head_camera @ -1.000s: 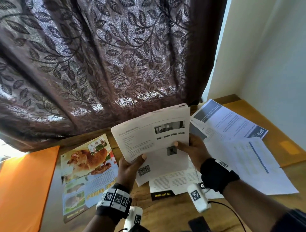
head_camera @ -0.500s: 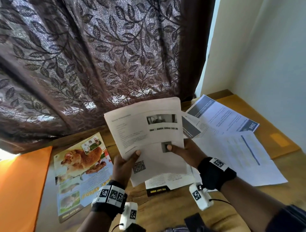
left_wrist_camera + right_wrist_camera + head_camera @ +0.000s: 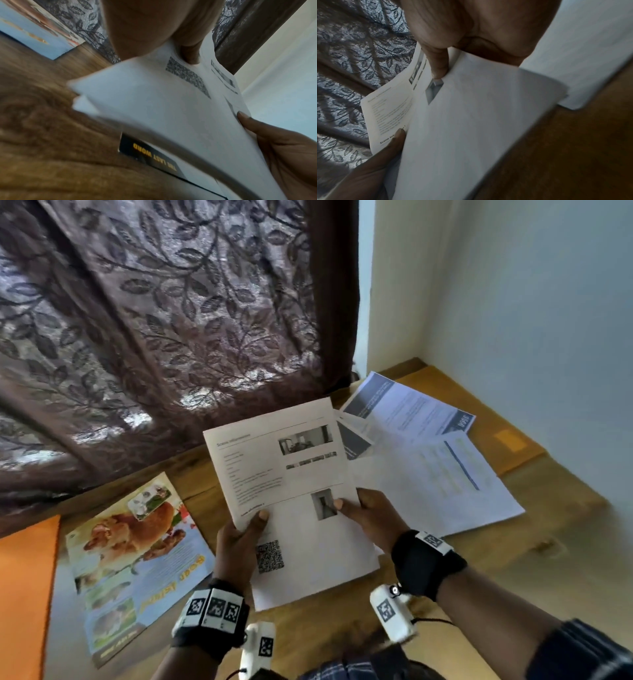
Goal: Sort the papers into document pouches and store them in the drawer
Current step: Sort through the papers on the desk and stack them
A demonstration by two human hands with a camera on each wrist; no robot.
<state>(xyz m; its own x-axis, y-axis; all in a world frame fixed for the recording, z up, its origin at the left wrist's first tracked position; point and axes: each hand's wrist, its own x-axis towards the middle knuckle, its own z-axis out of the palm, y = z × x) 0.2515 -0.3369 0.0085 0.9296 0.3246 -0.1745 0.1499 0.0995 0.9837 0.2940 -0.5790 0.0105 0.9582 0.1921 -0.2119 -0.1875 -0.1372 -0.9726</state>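
Both hands hold a small stack of white printed sheets point(image 3: 291, 474) above the wooden table point(image 3: 325, 628). My left hand point(image 3: 239, 539) pinches the stack's left edge, thumb on top beside a QR code point(image 3: 270, 556). My right hand point(image 3: 366, 515) pinches the right edge, thumb by a small grey photo point(image 3: 323, 504). In the left wrist view the sheets point(image 3: 163, 108) hang over a flyer with a black band point(image 3: 150, 154) lying on the table. In the right wrist view the top sheet point(image 3: 390, 115) sits shifted off the blank one point(image 3: 471, 121) beneath it.
A colourful animal leaflet point(image 3: 137, 559) lies to the left, next to an orange pouch point(image 3: 24, 594) at the left edge. More white and blue-printed papers point(image 3: 428, 467) are spread to the right on a tan pouch point(image 3: 507, 440). A patterned curtain point(image 3: 154, 320) hangs behind.
The held stack has come down and a little nearer to me. It now covers the black-banded flyer in the head view. Both grips are unchanged.
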